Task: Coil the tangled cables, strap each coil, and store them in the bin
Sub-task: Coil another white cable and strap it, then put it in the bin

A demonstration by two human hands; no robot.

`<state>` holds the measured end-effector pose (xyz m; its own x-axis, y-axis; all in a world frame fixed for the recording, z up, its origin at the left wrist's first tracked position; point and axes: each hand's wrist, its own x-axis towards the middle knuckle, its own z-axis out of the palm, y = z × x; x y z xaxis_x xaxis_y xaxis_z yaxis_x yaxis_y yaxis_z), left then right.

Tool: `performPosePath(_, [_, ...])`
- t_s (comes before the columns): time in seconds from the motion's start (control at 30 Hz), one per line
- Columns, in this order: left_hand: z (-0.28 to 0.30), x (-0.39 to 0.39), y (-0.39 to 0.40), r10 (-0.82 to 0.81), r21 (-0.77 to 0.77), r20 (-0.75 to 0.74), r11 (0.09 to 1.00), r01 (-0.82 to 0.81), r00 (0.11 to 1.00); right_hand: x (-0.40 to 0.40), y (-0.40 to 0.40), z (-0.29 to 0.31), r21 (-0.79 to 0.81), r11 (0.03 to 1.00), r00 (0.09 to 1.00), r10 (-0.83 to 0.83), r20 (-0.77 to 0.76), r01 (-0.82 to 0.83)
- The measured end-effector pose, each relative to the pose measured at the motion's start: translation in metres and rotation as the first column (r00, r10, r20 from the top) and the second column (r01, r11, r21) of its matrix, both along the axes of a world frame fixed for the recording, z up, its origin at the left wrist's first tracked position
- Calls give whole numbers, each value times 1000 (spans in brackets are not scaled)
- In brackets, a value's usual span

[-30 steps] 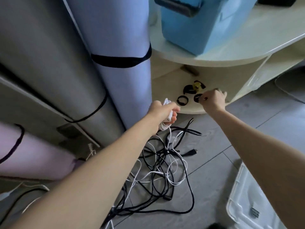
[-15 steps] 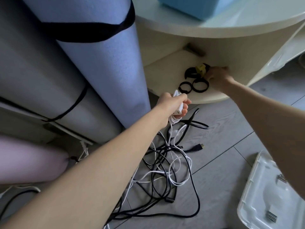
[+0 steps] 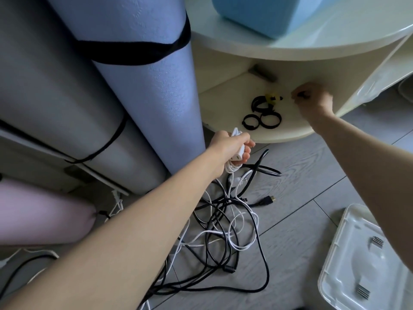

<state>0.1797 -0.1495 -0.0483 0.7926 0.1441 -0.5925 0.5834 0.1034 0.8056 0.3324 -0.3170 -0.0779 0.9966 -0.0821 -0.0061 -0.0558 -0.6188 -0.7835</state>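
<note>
While my left hand (image 3: 230, 148) clenches a small coil of white cable (image 3: 233, 167) above the tangled black and white cables (image 3: 225, 222) on the grey tiled floor (image 3: 312, 175), my right hand (image 3: 312, 99) pinches a black strap (image 3: 300, 95) over the cream lower shelf (image 3: 223, 99), beside looped black straps (image 3: 261, 118). Tall blue and grey rolled mats (image 3: 152, 81) crowd the left; a white plastic lid (image 3: 366, 260) lies right.

Smooth plastic in my grip, matt surfaces around it.
I'm gripping a glossy white cable (image 3: 232, 167); below it, matt wood-grain floor tiles (image 3: 301, 186) are showing.
</note>
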Motion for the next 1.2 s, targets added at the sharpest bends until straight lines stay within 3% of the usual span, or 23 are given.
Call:
performPosePath(0.13, [6,-6,4,19,-75,10,997,-19,1000,-22,8,15,424,905,992,20,-127,37])
performPosePath(0.23, [27,-26,11,19,-186,24,982,-14,1000,-59,24,40,624,778,887,340,-313,-78])
performPosePath(0.3, [46,-45,22,-26,-219,27,975,31,999,-87,38,62,618,740,724,575,-380,-263])
performPosePath(0.4, [81,-81,46,-22,-292,-7,956,19,1000,-124,62,107,589,635,540,760,-362,-500])
performPosePath(0.53, [128,-129,79,-1,-305,11,952,4,1000,-171,97,184,467,549,453,836,-310,-693])
performPosePath(0.67, [174,-172,100,-66,-351,96,931,96,993,-228,116,244,420,344,219,923,-317,-840])
performPosePath(0.7, [183,-181,103,-96,-356,118,925,132,988,-241,119,256,357,304,200,933,-298,-883])
performPosePath(0.83, [213,-214,108,-305,-301,144,893,335,941,-281,124,293,-70,327,335,919,-207,-942])
performPosePath(1.0, [222,-242,111,-409,-279,142,857,432,902,-324,133,304,-433,258,337,934,-117,-864])
performPosePath(1.2, [234,-254,113,-476,-220,116,844,490,872,-337,127,293,-219,398,419,906,-60,-891])
